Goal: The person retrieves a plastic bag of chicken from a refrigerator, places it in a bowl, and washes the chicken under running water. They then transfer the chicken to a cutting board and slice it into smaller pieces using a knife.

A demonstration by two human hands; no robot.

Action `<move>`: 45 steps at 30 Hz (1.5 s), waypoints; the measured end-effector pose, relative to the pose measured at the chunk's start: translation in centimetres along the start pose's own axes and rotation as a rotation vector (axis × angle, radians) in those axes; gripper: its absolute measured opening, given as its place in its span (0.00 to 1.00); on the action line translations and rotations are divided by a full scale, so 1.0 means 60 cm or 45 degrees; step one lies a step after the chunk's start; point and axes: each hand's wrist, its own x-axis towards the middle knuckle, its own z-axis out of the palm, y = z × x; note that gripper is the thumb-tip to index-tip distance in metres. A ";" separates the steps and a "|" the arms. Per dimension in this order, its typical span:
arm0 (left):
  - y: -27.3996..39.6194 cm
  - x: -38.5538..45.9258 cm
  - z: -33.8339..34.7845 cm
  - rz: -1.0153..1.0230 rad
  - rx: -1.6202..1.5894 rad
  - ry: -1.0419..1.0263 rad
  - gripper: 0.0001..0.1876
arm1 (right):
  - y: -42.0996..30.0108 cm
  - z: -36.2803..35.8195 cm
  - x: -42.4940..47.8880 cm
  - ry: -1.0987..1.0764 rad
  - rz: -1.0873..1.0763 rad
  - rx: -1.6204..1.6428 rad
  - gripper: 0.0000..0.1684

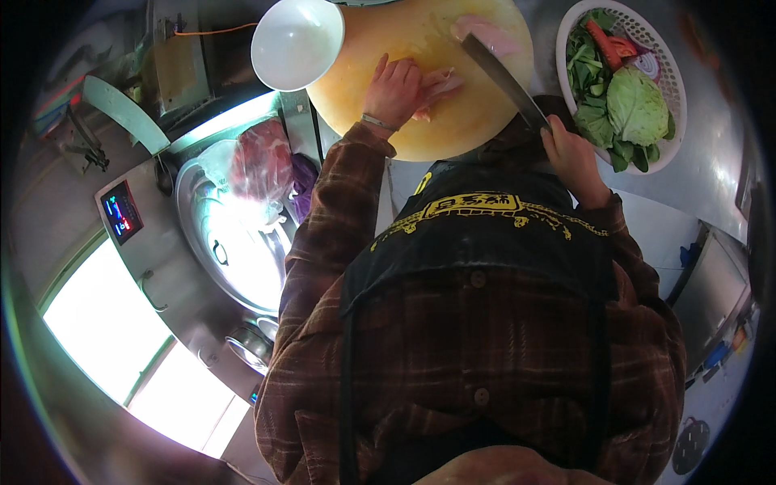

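Note:
On the round, yellowed cutting board [357,130] lies a strip of raw pale meat [445,88], likely chicken. My left hand [395,90] holds it down from the left, fingers bent and the undersides hidden. A kitchen knife [503,77] with a broad dark blade is in my right hand [570,154], which grips the handle at the board's lower right. The blade slants up and left, its tip close to a second, larger piece of raw meat [488,35] near the far right of the board. The blade is apart from the strip under my left hand.
A white bowl [297,45] overlaps the board's left edge. Right of the board, a white plastic basket [680,121] holds cabbage, leafy greens, carrot, tomato and onion. A metal basin [194,242] with bagged meat [262,154] stands at left, near a lit control panel [121,212].

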 end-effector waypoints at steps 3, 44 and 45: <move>-0.003 -0.011 0.004 -0.167 -0.051 -0.226 0.08 | -0.008 -0.007 -0.007 -0.082 0.002 0.015 0.10; 0.091 0.018 0.042 -0.627 -0.108 0.002 0.20 | 0.009 0.016 -0.004 -0.198 0.012 0.173 0.11; 0.092 0.015 0.041 -0.622 -0.125 0.049 0.20 | 0.007 0.013 -0.005 -0.187 0.034 0.175 0.10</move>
